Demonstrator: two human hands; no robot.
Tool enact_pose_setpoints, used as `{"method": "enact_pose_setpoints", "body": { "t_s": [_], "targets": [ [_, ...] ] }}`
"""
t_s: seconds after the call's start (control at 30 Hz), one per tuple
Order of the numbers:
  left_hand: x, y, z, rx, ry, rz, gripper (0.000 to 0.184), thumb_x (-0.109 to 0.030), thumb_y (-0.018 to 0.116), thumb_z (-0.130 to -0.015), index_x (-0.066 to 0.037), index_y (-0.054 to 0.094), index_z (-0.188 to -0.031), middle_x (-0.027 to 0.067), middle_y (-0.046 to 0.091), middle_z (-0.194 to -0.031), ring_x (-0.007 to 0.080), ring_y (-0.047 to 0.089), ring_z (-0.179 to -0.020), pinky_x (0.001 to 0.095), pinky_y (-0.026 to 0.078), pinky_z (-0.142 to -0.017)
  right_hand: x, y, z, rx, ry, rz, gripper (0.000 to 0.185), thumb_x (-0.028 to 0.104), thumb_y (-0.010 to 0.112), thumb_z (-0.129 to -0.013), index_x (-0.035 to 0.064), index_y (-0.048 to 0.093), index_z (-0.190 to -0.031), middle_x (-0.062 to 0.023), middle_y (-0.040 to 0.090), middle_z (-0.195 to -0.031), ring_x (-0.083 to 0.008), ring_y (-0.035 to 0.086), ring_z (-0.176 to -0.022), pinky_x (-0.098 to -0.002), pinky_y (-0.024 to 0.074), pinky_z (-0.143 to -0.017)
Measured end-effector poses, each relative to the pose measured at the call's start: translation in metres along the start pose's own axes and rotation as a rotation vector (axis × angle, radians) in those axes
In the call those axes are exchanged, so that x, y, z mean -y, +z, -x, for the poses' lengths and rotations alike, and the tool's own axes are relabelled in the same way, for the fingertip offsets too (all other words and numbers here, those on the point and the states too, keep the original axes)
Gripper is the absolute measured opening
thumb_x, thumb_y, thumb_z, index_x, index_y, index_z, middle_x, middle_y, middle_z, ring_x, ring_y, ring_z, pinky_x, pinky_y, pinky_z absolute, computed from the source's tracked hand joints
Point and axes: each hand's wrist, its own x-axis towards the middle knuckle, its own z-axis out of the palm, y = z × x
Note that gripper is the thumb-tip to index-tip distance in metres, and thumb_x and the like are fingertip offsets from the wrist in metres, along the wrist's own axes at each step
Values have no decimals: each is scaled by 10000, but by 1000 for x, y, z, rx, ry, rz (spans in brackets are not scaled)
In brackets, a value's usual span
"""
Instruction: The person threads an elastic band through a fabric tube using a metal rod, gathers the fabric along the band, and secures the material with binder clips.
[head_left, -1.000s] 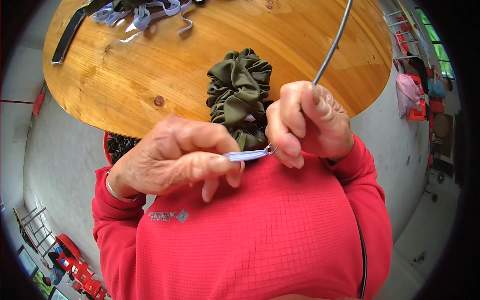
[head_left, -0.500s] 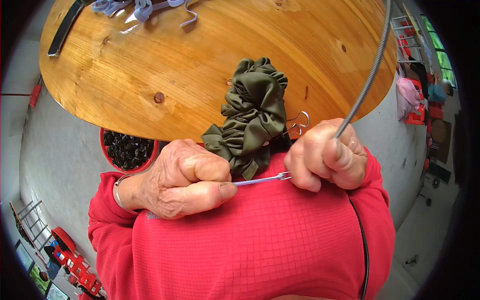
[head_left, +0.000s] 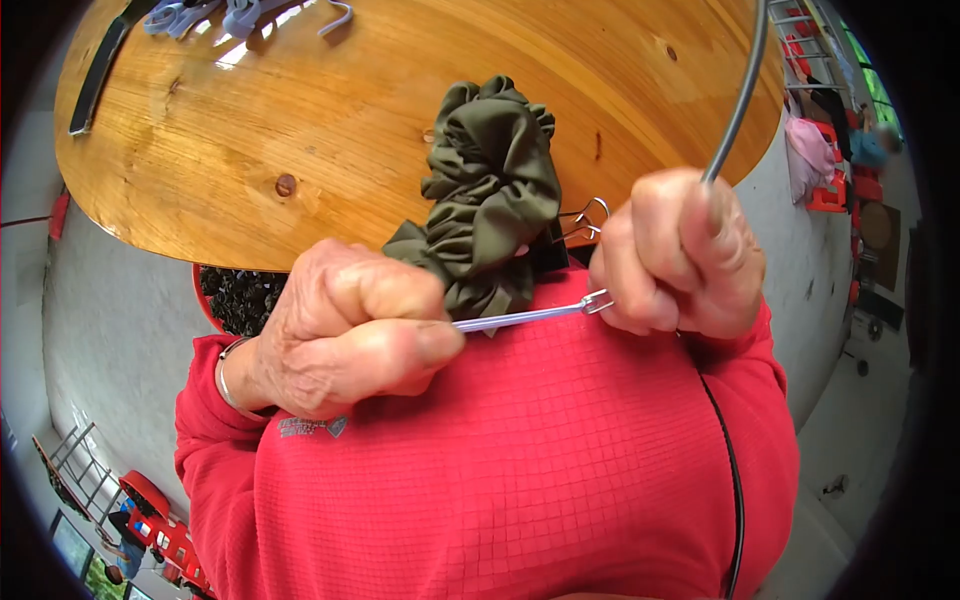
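Observation:
In the head view my left hand [head_left: 355,325] is closed, thumb and fingers pinching a pale lilac elastic band [head_left: 520,319]. The band stretches to a small metal clip [head_left: 597,302] that grips its other end. My right hand [head_left: 680,255] is closed around a long grey coiled wire rod [head_left: 745,100], which rises from the fist; the clip protrudes from the fist's left side. Whether rod and clip are one tool is hidden by the fingers. Between my hands, gathered olive-green satin fabric [head_left: 490,190] lies over the table's near edge, its lower end partly behind my left hand.
On the wooden table [head_left: 250,130] lie more lilac elastic strips [head_left: 240,18] and a black strip [head_left: 100,75]. A binder clip [head_left: 585,220] sits at the near edge. Below stands a red basin [head_left: 210,300] of dark pieces. Other people are in the background at both sides.
Both hands have risen slightly, and the right has shifted a little right, with more of the band and metal clip showing. The view has tilted, so the table appears higher and further left.

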Motion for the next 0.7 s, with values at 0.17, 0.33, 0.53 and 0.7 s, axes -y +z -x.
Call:
{"method": "enact_pose_setpoints", "body": {
  "t_s": [0.17,0.33,0.53,0.7],
  "targets": [
    [2,10,-14,8,93,-135,347,-25,539,-823,-42,329,-547,-23,316,-471,77,294,-430,300,239,-404,-2,16,-21,47,38,48,460,412,380,-952,91,384,-623,-47,422,-474,-79,289,-351,-226,265,-322],
    [13,1,11,-103,21,233,357,1,503,-828,-54,323,-524,-22,373,-479,50,290,-435,241,223,-396,-2,-7,15,19,85,39,459,383,359,-967,85,399,-620,-45,457,-533,-69,359,-445,-199,303,-401],
    [15,-23,29,-224,110,-55,266,-53,503,-819,-70,392,-577,-6,391,-461,75,288,-365,252,254,-361,17,-33,37,-118,-150,-130,429,346,350,-972,112,346,-613,-20,400,-495,-85,362,-412,-235,341,-381],
    [11,-19,15,-422,276,267,303,-114,400,-875,-86,334,-581,75,416,-458,115,319,-290,240,319,-309,17,-39,18,-206,-115,84,415,341,343,-975,102,349,-635,-8,351,-450,-91,290,-346,-213,330,-344]
  ]
}}
